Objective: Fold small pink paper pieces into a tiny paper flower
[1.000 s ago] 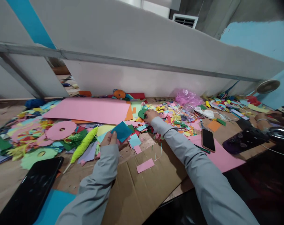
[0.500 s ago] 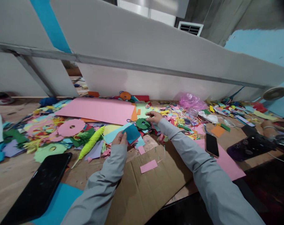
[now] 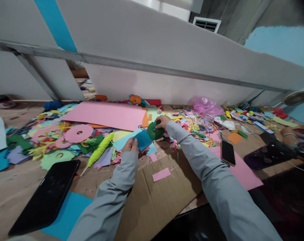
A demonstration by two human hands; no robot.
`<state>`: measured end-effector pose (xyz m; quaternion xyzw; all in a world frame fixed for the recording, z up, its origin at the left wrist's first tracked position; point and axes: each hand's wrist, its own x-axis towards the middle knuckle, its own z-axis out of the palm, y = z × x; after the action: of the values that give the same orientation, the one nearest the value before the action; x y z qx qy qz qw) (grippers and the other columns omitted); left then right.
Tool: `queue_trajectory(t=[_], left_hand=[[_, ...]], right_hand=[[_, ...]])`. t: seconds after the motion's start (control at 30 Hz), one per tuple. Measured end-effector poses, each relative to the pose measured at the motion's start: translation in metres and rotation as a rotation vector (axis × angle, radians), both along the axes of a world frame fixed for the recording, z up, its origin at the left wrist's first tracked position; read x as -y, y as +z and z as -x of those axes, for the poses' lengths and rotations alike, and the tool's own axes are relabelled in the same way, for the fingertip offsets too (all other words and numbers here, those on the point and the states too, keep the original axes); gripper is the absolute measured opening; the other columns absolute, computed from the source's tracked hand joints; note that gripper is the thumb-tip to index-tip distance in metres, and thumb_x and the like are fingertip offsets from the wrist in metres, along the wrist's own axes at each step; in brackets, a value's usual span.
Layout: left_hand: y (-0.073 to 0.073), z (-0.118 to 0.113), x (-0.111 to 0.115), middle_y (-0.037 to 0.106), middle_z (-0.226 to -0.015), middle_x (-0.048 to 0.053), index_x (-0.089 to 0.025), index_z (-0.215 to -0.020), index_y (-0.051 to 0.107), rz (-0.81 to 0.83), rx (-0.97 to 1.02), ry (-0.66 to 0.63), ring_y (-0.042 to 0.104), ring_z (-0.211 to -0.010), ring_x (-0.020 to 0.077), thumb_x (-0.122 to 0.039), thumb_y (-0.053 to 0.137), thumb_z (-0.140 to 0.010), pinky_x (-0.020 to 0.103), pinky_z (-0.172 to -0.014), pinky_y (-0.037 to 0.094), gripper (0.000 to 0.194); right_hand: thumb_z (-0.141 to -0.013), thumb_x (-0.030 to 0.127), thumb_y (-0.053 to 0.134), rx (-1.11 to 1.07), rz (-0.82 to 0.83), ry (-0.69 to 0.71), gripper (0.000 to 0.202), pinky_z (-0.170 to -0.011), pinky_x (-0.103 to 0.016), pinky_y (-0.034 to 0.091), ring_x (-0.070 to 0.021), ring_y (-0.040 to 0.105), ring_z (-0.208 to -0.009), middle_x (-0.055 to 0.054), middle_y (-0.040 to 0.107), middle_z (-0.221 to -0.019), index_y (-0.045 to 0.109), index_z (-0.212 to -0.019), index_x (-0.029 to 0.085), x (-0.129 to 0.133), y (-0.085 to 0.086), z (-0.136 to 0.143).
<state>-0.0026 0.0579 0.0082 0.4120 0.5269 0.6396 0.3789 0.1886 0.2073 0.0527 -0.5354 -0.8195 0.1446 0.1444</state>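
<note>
My left hand (image 3: 130, 145) pinches a small blue piece of paper (image 3: 144, 140) between thumb and fingers. To its right, my right hand (image 3: 163, 122) grips a dark green scalloped paper disc (image 3: 154, 132) by its upper edge, and the disc is tilted. The two pieces are close together above the scraps; whether they touch I cannot tell. Nearer to me, a cardboard sheet (image 3: 152, 204) bears a pink paper strip (image 3: 161, 174). Left of my left hand lies a stick wound with lime-green yarn (image 3: 101, 149).
A large pink sheet (image 3: 106, 115) spans the back, beside heaps of coloured scraps. Pink scalloped discs (image 3: 78, 134) lie at left, with a big black phone (image 3: 45, 197) in front. A smaller phone (image 3: 227, 153) rests on pink paper at right. Another person's wrist (image 3: 289, 134) shows far right.
My right hand has come down onto the green disc, taken hold of its edge and tipped it up. The left hand still holds the blue paper.
</note>
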Motion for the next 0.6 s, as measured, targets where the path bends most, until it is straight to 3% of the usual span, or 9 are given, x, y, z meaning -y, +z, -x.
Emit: queue_trajectory(t=[0.13, 0.23, 0.3, 0.47, 0.6], left_hand=[[0.004, 0.002, 0.001, 0.038, -0.046, -0.006, -0.018, -0.072, 0.059, -0.005, -0.036, -0.044, 0.032, -0.046, 0.0097, -0.044, 0.058, -0.07, 0.022, -0.044, 0.028, 0.026], [0.002, 0.005, -0.002, 0.041, -0.048, -0.006, -0.018, -0.071, 0.057, 0.013, -0.043, -0.065, 0.036, -0.048, 0.0104, -0.044, 0.058, -0.068, 0.023, -0.046, 0.031, 0.026], [-0.001, 0.008, -0.004, 0.039, -0.048, -0.006, -0.019, -0.067, 0.055, 0.011, -0.057, -0.053, 0.037, -0.049, 0.0108, -0.043, 0.059, -0.068, 0.023, -0.048, 0.032, 0.024], [-0.004, 0.012, -0.005, 0.033, -0.045, -0.006, -0.021, -0.057, 0.046, 0.017, -0.165, -0.027, 0.033, -0.049, 0.0111, -0.044, 0.056, -0.07, 0.024, -0.048, 0.03, 0.029], [-0.005, 0.013, -0.005, 0.038, -0.05, -0.005, -0.021, -0.059, 0.046, 0.038, -0.213, -0.007, 0.038, -0.054, 0.0124, -0.045, 0.055, -0.069, 0.025, -0.053, 0.034, 0.027]], right_hand=[[-0.072, 0.027, 0.065, -0.27, 0.022, -0.015, 0.022, -0.063, -0.022, 0.045, -0.0104, 0.057, -0.065, 0.001, 0.064, -0.073, 0.065, -0.088, 0.013, -0.009, 0.014, 0.013], [-0.063, 0.022, 0.072, -0.861, 0.082, -0.075, 0.021, -0.064, -0.022, 0.046, -0.0085, 0.055, -0.062, 0.004, 0.061, -0.069, 0.06, -0.078, 0.014, -0.015, 0.029, 0.033], [-0.063, 0.022, 0.075, -1.04, 0.111, -0.12, 0.023, -0.062, -0.02, 0.046, -0.0075, 0.053, -0.061, 0.005, 0.059, -0.067, 0.058, -0.077, 0.014, -0.018, 0.037, 0.05], [-0.074, 0.025, 0.071, -1.177, 0.254, -0.233, 0.022, -0.055, -0.019, 0.047, -0.0064, 0.054, -0.055, 0.004, 0.058, -0.071, 0.056, -0.088, 0.016, -0.018, 0.044, 0.096], [-0.075, 0.025, 0.072, -1.072, 0.47, -0.043, 0.043, -0.065, -0.024, 0.052, -0.0104, 0.065, -0.069, -0.001, 0.064, -0.091, 0.051, -0.112, 0.017, -0.009, 0.036, 0.12]])
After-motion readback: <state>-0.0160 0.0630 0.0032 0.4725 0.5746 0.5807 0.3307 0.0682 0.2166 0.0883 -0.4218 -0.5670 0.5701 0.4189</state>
